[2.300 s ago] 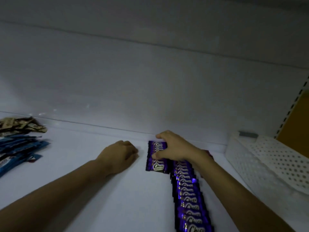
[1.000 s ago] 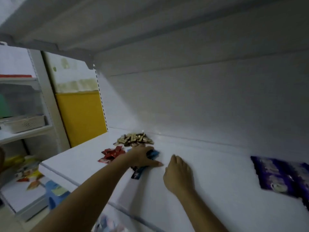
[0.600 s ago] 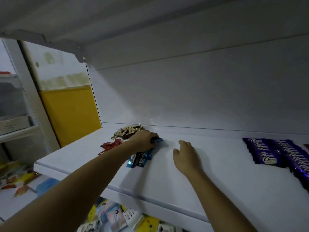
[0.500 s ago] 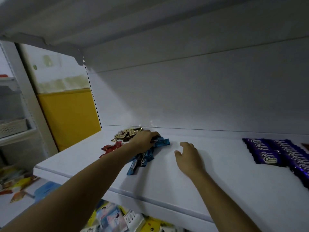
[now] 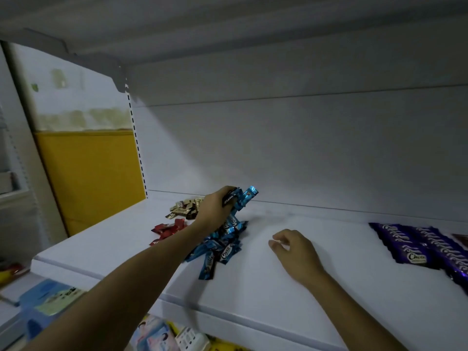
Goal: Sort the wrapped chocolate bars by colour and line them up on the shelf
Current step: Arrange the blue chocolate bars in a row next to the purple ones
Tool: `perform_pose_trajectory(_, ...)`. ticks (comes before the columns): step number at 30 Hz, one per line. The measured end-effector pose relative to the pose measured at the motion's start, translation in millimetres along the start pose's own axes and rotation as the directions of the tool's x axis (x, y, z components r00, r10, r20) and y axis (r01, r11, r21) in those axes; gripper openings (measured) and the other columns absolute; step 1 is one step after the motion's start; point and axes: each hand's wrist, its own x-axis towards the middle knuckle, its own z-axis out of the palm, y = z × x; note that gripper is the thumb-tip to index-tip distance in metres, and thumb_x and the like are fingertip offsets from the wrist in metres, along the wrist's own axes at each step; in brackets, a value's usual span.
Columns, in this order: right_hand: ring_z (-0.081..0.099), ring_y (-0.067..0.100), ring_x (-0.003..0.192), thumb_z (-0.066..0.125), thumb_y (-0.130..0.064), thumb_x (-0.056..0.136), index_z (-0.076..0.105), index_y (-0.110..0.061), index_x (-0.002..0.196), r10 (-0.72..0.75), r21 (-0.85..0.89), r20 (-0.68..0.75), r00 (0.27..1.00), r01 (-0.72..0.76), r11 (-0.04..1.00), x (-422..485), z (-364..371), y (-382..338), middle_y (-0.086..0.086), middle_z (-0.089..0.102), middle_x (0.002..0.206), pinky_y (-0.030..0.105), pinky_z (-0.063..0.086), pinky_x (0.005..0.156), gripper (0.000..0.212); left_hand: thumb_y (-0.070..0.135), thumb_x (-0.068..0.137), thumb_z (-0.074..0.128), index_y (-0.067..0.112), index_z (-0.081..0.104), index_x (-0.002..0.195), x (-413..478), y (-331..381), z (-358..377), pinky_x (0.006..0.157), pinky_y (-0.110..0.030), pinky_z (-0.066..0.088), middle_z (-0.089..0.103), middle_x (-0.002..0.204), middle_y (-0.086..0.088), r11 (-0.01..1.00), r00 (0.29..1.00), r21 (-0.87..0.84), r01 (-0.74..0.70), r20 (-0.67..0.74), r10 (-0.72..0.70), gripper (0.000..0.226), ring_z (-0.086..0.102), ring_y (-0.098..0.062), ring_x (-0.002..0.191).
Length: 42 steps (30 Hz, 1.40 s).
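I see the left hand (image 5: 215, 210) clutching blue bars (image 5: 244, 197) above the blue pile (image 5: 222, 248); right hand (image 5: 296, 252) beside it, fingers loosely curled.

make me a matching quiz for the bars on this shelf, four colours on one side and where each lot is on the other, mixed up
Column one:
1. blue bars
2. purple bars
3. red bars
4. gold bars

Column two:
A. lined up in a neat row at the right of the shelf
B. loose heap at the back, by the rear wall
C. a bunch gripped in the left hand, the others piled below it
D. small heap nearest the shelf's left end

Pairs: 1-C, 2-A, 3-D, 4-B
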Motion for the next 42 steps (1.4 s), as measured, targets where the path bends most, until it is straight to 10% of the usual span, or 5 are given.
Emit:
perform_pose_trajectory(9,-0.001,0.016,0.146,0.035,-0.097,0.055,-0.001,-0.035,0.149,-0.260,-0.346,0.346,0.901,0.380,0.858,-16,56,-61,-0.004,-0.001,0.160,0.050,-0.003,0.117,0.118,0.015,0.096,0.054,0.015,0.057,0.127,-15,-13,-8,0.081,-0.027,0.049,0.068,0.111,-0.005,0.959,0.992,-0.282,0.040,-0.107,-0.073,0.031,0.062,-0.015,0.094)
perform_pose_trajectory(16,0.033,0.012,0.130,0.050,-0.072,0.078,0.033,-0.028,0.139,-0.364,-0.322,0.098,0.926,0.376,0.869,-3,60,-59,-0.009,0.038,0.141,0.032,0.024,0.111,0.077,0.015,0.097,0.053,0.018,0.060,0.120,-14,-27,-19,0.076,-0.025,0.051,0.068,0.100,0.001,0.894,0.968,-0.427,0.135,-0.138,-0.212,0.024,0.064,-0.012,0.089)
perform_pose_trajectory(19,0.053,0.010,0.110,0.057,-0.057,0.084,0.056,-0.025,0.119,-0.157,0.064,-0.036,0.987,0.159,0.985,8,43,-60,-0.011,0.058,0.116,0.023,0.043,0.089,0.047,0.017,0.095,0.055,0.021,0.062,0.109,-8,-14,-13,0.067,-0.019,0.046,0.067,0.090,0.007,0.823,0.947,-0.540,0.175,-0.134,-0.290,0.016,0.062,-0.007,0.081)
perform_pose_trajectory(24,0.063,0.015,0.094,0.065,-0.040,0.084,0.062,-0.019,0.105,0.187,0.585,-0.148,0.971,-0.066,0.808,42,-10,-47,-0.002,0.067,0.099,0.021,0.044,0.074,0.030,0.015,0.093,0.058,0.021,0.063,0.110,0,40,29,0.077,-0.020,0.050,0.069,0.095,0.005,0.752,0.989,-0.648,0.120,0.011,-0.149,0.018,0.065,-0.009,0.088)
perform_pose_trajectory(42,0.061,-0.002,0.060,0.062,0.002,0.086,0.066,-0.014,0.077,0.252,0.399,-0.477,0.842,-0.048,0.916,70,-110,67,-0.006,0.067,0.069,0.015,0.048,0.060,0.018,0.018,0.094,0.060,0.026,0.069,0.097,15,100,169,0.081,-0.064,0.052,0.074,0.095,-0.011,0.262,0.932,-0.901,0.347,0.302,-0.199,0.012,0.069,-0.041,0.088)
